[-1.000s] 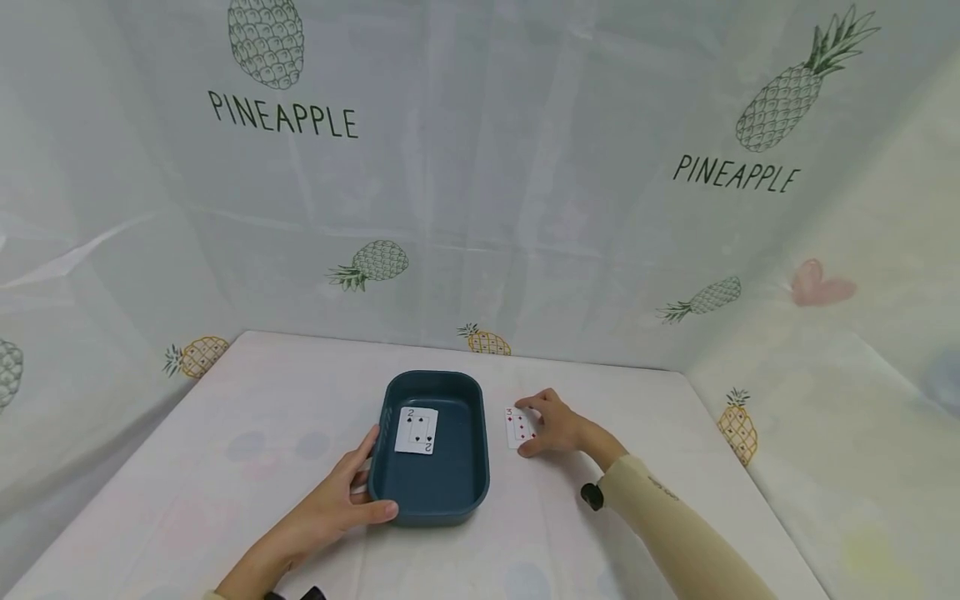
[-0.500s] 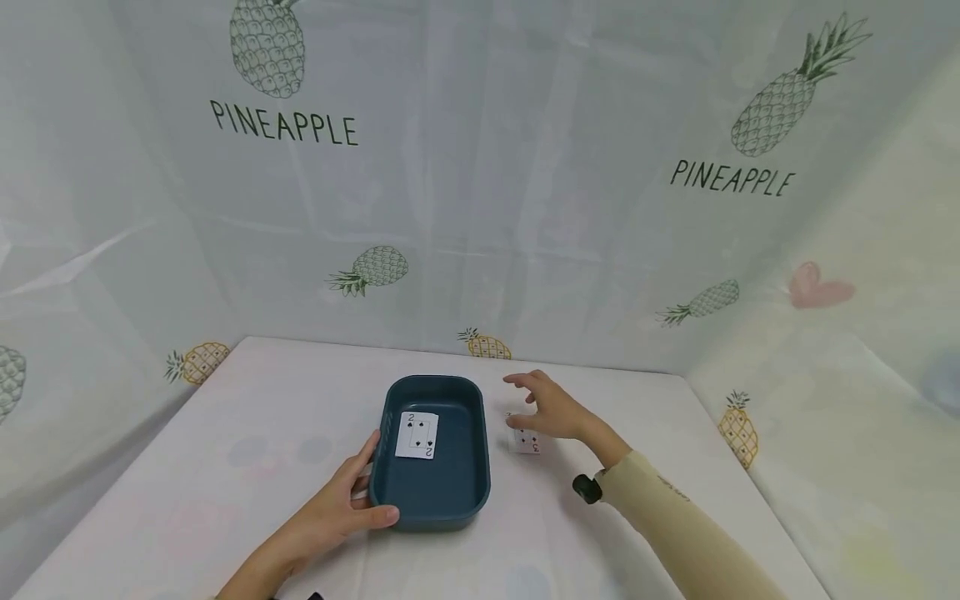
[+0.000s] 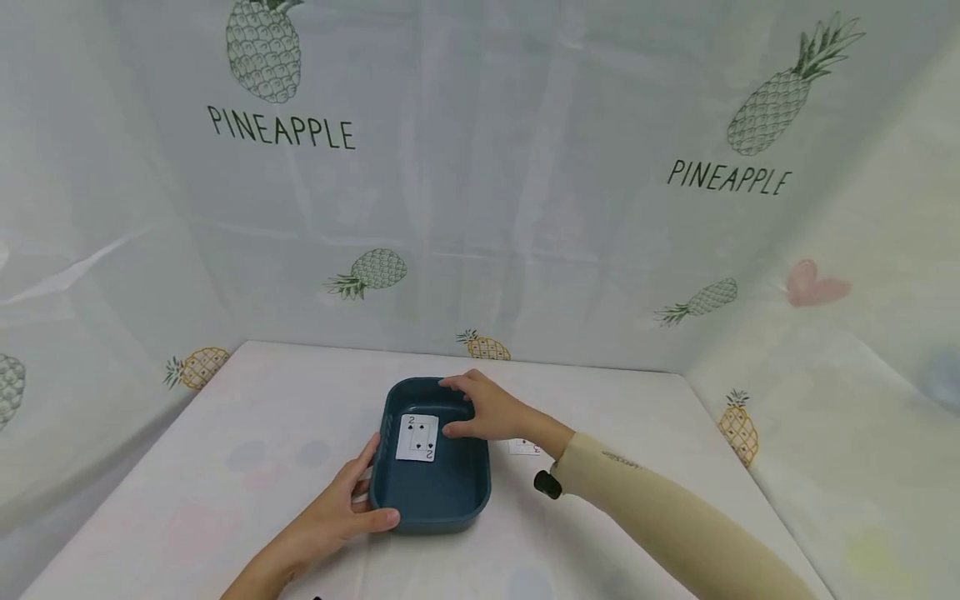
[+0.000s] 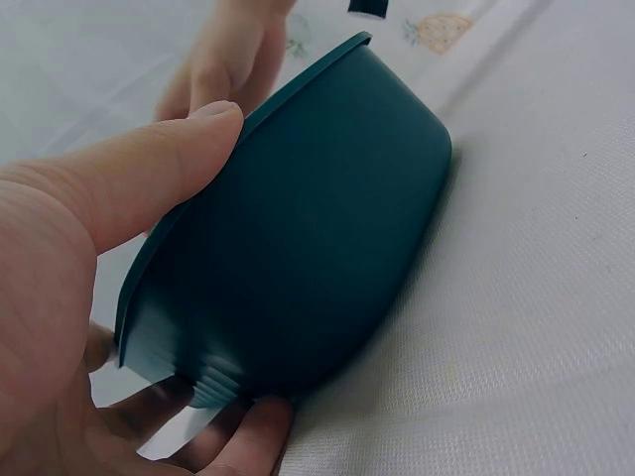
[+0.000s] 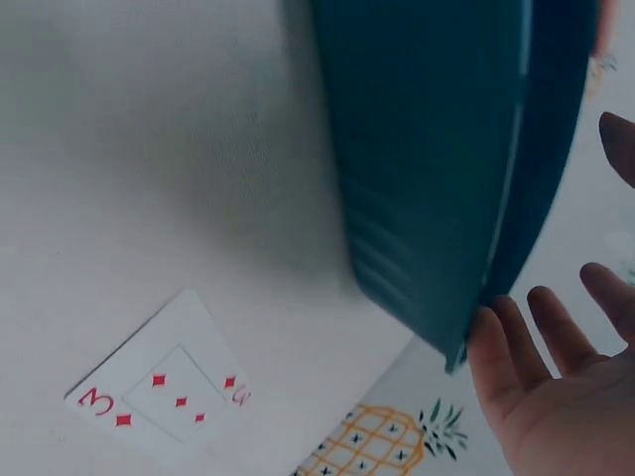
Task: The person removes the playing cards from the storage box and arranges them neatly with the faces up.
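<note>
A deep blue tray (image 3: 442, 493) with rounded corners sits on the table. My left hand (image 3: 330, 510) grips its near left corner, the thumb on the rim and the fingers along the outer wall. Inside lies a two of spades (image 3: 417, 437), face up. My right hand (image 3: 495, 408) reaches over the tray's right rim with thumb and fingers spread and nothing between them. To the right of the tray, partly hidden under the right forearm in the head view, a three of diamonds (image 5: 179, 387) lies face up on the table.
A pale cloth covers the table (image 3: 262, 400). Behind it hangs a white sheet (image 3: 525, 208) printed with pineapples. The right sleeve (image 3: 630, 492) crosses over the table's right half.
My right hand has lifted away from the three of diamonds and moved left over the tray, leaving that card on the table. The left hand keeps its grip on the tray.
</note>
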The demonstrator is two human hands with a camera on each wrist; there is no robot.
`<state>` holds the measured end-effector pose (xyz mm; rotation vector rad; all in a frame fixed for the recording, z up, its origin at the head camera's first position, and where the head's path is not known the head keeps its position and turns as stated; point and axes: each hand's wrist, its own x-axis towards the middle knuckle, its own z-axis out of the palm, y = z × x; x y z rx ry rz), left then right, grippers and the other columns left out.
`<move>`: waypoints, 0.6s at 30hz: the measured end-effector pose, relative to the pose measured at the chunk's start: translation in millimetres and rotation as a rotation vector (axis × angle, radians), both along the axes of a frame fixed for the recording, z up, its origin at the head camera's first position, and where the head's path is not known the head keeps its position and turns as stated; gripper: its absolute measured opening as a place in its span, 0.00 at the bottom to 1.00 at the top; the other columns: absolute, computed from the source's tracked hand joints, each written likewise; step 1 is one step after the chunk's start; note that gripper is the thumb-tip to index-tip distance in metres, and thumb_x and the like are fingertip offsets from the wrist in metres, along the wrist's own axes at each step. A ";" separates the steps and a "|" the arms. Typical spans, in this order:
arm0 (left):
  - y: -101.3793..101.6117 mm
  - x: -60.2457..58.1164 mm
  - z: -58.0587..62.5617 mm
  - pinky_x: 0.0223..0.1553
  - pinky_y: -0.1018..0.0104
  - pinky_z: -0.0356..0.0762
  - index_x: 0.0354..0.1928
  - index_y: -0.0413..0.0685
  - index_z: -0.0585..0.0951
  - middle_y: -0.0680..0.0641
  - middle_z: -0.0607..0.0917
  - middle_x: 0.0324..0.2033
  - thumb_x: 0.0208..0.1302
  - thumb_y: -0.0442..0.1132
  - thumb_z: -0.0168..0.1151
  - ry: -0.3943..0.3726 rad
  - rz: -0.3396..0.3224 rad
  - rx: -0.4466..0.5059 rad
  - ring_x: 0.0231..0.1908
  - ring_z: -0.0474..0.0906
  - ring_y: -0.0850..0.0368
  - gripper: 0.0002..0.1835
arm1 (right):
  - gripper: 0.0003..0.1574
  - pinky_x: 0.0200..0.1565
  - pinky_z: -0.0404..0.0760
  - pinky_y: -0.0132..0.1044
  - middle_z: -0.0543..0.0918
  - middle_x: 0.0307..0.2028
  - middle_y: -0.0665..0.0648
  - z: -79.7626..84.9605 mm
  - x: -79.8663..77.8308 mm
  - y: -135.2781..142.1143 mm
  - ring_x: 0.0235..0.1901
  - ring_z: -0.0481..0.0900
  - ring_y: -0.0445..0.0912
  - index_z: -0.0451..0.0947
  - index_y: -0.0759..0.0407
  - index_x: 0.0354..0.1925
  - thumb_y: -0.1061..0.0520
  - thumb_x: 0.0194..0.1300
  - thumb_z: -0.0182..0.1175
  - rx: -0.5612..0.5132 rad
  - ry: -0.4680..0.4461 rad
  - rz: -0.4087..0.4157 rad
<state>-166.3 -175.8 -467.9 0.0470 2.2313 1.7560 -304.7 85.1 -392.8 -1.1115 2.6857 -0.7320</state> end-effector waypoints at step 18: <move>-2.3 0.2 -2.8 0.55 0.53 0.77 0.76 0.77 0.42 0.39 0.43 0.74 0.59 0.46 0.71 0.006 -0.050 0.061 0.65 0.66 0.35 0.55 | 0.50 0.61 0.69 0.54 0.72 0.62 0.50 -39.7 -6.1 -34.3 0.60 0.71 0.46 0.64 0.44 0.71 0.30 0.56 0.65 0.145 0.173 0.001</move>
